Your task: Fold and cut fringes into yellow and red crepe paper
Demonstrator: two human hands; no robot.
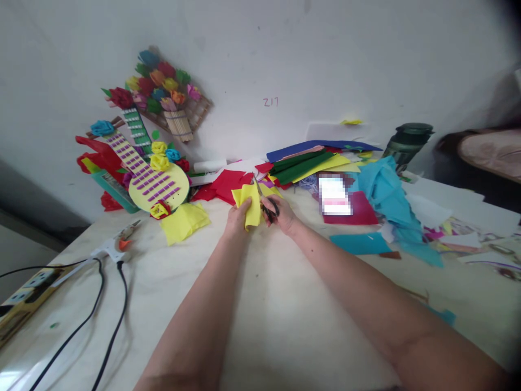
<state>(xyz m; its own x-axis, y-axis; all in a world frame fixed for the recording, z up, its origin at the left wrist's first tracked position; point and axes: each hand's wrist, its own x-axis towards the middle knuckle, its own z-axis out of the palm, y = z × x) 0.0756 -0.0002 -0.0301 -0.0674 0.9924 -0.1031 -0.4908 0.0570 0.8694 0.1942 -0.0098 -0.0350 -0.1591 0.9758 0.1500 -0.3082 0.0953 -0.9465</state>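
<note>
My left hand (238, 218) grips a piece of yellow crepe paper (253, 209), holding it upright over the table. My right hand (281, 213) is closed around the dark handles of a pair of scissors (272, 208). The scissor blades point up and away, right beside the yellow paper's right edge; whether they touch it I cannot tell. Behind my hands lie red sheets (228, 184) of paper. A separate stack of yellow paper (185, 222) lies to the left of my left hand.
At the left stand a paper-flower guitar (158, 184), a glue gun (112, 247) with cables and a power strip (32, 293). Coloured sheets (305, 165) lie by the wall. To the right are a lit phone (334, 195), blue crepe paper (382, 187) and a dark bottle (408, 145).
</note>
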